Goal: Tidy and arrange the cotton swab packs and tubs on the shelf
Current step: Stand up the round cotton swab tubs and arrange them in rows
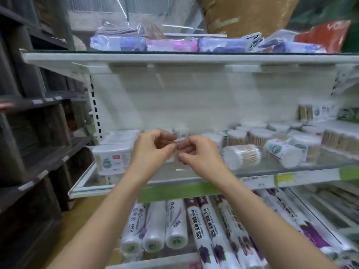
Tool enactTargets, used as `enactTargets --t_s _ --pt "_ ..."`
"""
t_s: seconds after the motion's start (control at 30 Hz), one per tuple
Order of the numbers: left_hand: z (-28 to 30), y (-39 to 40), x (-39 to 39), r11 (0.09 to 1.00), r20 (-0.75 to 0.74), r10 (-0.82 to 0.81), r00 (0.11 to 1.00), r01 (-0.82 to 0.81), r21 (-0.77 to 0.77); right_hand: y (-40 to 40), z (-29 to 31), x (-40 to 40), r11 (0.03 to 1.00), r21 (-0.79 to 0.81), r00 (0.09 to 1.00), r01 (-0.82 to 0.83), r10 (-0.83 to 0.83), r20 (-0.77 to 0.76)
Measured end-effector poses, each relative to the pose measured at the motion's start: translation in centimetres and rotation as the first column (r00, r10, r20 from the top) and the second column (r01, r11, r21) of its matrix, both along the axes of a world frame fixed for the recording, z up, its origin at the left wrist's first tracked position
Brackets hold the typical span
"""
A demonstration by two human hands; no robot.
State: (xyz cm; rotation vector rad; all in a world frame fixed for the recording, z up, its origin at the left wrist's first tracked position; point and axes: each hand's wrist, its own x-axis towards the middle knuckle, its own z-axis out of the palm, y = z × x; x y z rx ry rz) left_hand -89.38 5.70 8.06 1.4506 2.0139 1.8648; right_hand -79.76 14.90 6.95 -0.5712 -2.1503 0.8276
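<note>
both hands, left hand (153, 147) & right hand (197, 152), pinch a small clear swab pack (175, 152) betw fingertips, above the shelf (194, 172) front edge, mid-left. pack looks v light, thin, crinkly, prob slippery; best held by its side edges

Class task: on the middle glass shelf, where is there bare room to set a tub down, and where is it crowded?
Bare glass runs along the front edge, below both hands and beside the rectangular tub. Right of the toppled tub, round tubs crowd the shelf.
</note>
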Motion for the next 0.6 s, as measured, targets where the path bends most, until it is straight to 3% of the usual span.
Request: enactTargets --t_s 0.2,0.6 --pt "0.4 5.6 5.8 0.999 0.011 -0.023 1.0 0.022 0.041 5.8 0.8 6.1 0.999 0.02 0.995 -0.045 0.047 -0.09" --pt "0.7 19.1 18.8 0.998 0.064 0.007 0.998 -0.011 0.06 21.7 3.6 20.6 0.995 0.102 0.998 -0.004 0.011 -0.067"
